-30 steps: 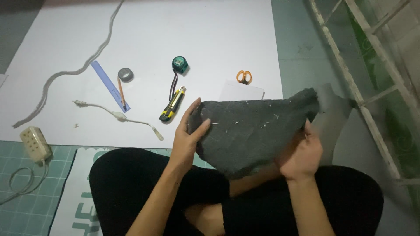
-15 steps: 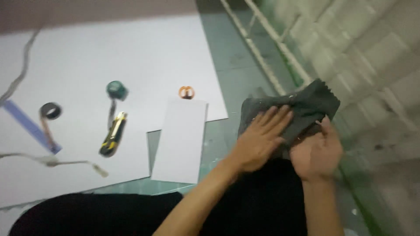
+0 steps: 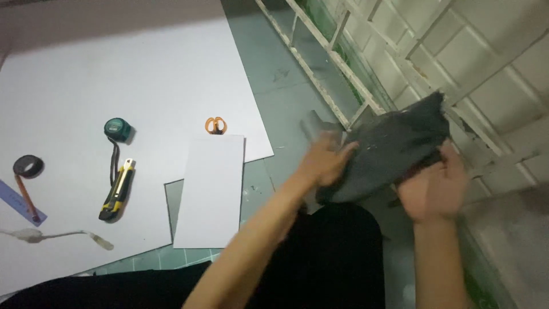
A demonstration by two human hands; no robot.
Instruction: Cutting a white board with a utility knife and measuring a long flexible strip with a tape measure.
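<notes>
Dark grey cloth [image 3: 394, 146], bunched and partly folded, is held up between both hands off to the right of the white board [image 3: 114, 86], above the green floor [image 3: 286, 74] and close to a whitewashed metal grille [image 3: 354, 86]. The left hand [image 3: 326, 160] grips its near left edge with fingers closed on the fabric; the right hand [image 3: 434, 189] cups it from beneath, palm up, fingers curled into the folds. Both are blurred, so the exact grip is hard to read.

Judging by how things lie, the cloth is gathered into a loose bundle but not neatly folded, and it has not been set down anywhere. The tools on the board lie untouched: orange-handled scissors [image 3: 215, 125] at the top edge of a narrow white sheet [image 3: 209, 191], a yellow-and-black utility knife [image 3: 117, 190], a green tape measure [image 3: 117, 129], a black tape roll [image 3: 27, 166], a blue ruler [image 3: 17, 200] near the left edge.
</notes>
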